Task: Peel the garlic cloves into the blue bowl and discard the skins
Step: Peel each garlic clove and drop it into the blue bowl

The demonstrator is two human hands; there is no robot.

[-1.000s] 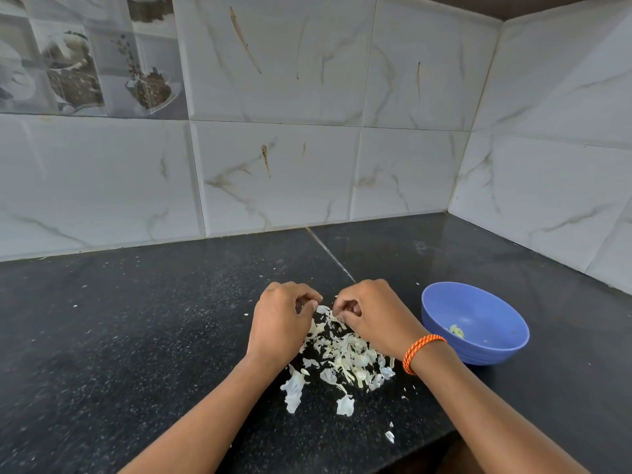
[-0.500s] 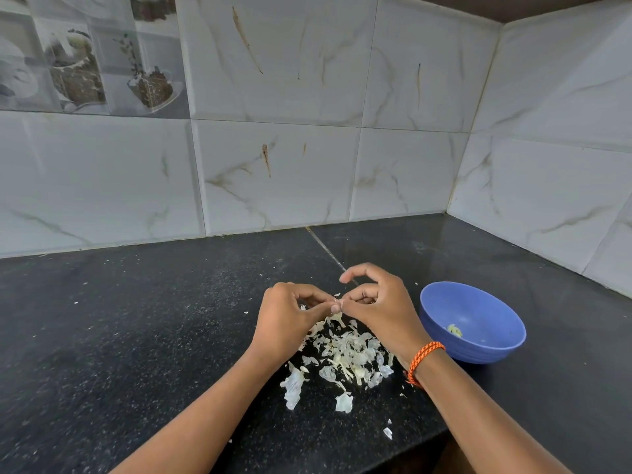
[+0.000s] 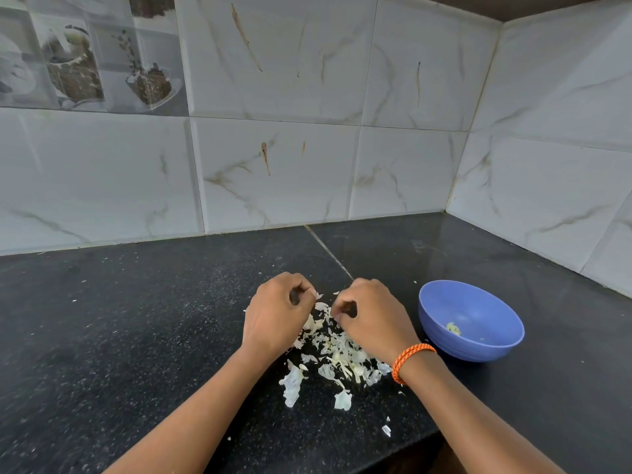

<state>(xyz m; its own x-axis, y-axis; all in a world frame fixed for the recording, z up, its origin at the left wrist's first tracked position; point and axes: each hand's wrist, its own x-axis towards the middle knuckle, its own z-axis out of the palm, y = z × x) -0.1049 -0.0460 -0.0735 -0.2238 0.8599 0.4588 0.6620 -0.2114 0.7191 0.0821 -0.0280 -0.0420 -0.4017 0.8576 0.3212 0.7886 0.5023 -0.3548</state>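
Head view, looking down at a black speckled counter (image 3: pixel 119 336) set into a corner of white marbled wall tiles (image 3: pixel 280 172). Left hand (image 3: pixel 275 318) and right hand (image 3: pixel 371 318) sit side by side, apart, knuckles up, directly over a pile of garlic skins (image 3: pixel 337 350). Left hand: fingers curled, thumb and forefinger closed on a small pale scrap of skin (image 3: pixel 318 295) showing at the fingertips. Right hand: fingers curled inward with thumb against them; whether anything is held inside cannot be told, as the palm side is hidden. Orange cord bracelet (image 3: pixel 412 360) on the right wrist. Skins lie loose on the counter between and below the hands, with a few larger pieces nearer the front edge and stray flecks beyond. Blue bowl (image 3: pixel 478 350) stands upright on the counter just right of the right hand, not touched by it. One peeled garlic clove (image 3: pixel 453 328) lies at the bottom of the bowl
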